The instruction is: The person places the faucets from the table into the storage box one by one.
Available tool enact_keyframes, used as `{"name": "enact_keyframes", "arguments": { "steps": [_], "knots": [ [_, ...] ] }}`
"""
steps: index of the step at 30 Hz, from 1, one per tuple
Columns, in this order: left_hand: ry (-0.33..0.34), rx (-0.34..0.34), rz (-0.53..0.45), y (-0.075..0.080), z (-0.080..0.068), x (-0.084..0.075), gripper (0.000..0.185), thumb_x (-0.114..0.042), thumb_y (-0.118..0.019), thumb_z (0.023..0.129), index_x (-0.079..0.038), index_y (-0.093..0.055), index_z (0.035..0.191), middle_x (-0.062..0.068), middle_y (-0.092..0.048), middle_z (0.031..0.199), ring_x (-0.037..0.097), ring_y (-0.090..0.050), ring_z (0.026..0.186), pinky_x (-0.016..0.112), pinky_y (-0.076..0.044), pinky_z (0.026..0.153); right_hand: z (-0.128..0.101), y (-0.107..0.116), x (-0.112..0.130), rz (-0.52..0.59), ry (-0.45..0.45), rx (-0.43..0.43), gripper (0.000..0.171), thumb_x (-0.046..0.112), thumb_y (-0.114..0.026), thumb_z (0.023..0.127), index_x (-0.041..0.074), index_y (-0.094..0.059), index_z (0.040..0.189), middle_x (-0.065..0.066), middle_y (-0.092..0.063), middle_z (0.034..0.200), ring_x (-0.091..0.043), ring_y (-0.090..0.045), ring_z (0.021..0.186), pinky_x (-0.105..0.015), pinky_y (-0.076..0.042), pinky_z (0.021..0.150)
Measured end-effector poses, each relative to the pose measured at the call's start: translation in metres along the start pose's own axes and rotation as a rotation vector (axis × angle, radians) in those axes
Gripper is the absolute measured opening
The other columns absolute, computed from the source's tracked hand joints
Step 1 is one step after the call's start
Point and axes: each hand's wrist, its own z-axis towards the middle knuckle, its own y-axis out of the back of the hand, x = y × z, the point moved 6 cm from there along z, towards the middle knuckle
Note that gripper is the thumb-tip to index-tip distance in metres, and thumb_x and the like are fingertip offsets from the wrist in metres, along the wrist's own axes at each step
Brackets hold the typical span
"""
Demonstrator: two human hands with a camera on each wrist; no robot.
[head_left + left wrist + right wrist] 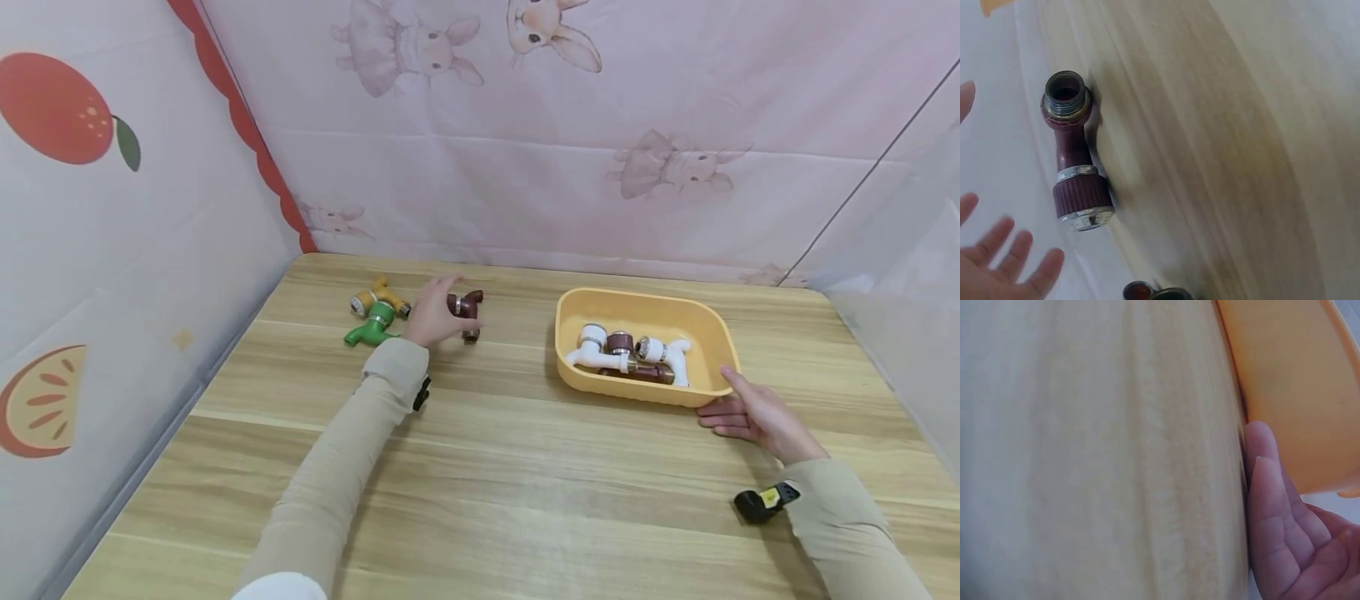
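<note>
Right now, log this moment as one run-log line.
left hand open over maroon tap | right hand open, touching tray | green tap on table

Beige sleeves (352, 450), black wrist cameras (763, 502)

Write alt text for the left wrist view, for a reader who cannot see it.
A dark red tap fitting with a threaded metal mouth and a ribbed collar lies on a pale wooden table. The left hand hovers beside it at the lower left, fingers spread and not touching it.
</note>
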Motion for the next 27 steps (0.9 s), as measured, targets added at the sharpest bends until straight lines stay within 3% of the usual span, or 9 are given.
{"name": "enact_keyframes", "arguments": {
  "steps": [7,13,21,27],
  "knots": [
    [0.146,-0.054,-0.013,-0.003,0.004,0.013,0.102,-0.041,-0.078,0.067,-0.017,-0.018,0.146,0.019,-0.022,0.143,0.037,-0.029,0.126,0.05,-0.035,0.095,0.001,0.0,0.0,-0.01,-0.01,-0.006,0.069,0.054,-0.03,0.093,-0.008,-0.033,0.122,-0.007,-0.069,0.088,-0.019,-0.066,0.081,-0.032,-0.052,0.074],
    [0.226,-0.058,0.004,-0.007,0.008,0.019,0.109,-0.046,-0.076,0.067,-0.015,-0.008,0.147,0.021,-0.021,0.142,0.04,-0.025,0.127,0.052,-0.035,0.095,0.001,0.0,0.0,-0.001,-0.003,0.006,0.064,0.052,-0.029,0.094,-0.006,-0.034,0.12,-0.008,-0.069,0.089,-0.02,-0.066,0.081,-0.032,-0.052,0.073],
    [0.338,-0.084,0.05,-0.01,0.013,0.022,0.109,-0.05,-0.075,0.067,-0.007,-0.012,0.145,0.022,-0.027,0.138,0.041,-0.033,0.121,0.049,-0.035,0.095,0.001,0.002,-0.001,-0.004,-0.014,-0.018,0.07,0.053,-0.03,0.093,-0.009,-0.028,0.125,-0.008,-0.069,0.088,-0.02,-0.066,0.081,-0.032,-0.052,0.073],
    [0.417,-0.091,0.064,-0.015,0.015,0.027,0.109,-0.051,-0.076,0.065,-0.008,-0.014,0.144,0.021,-0.027,0.139,0.041,-0.036,0.119,0.052,-0.038,0.09,0.001,0.001,0.0,-0.005,-0.017,-0.018,0.072,0.053,-0.03,0.094,-0.011,-0.027,0.126,-0.008,-0.069,0.087,-0.019,-0.066,0.081,-0.032,-0.052,0.073]
  ]
}}
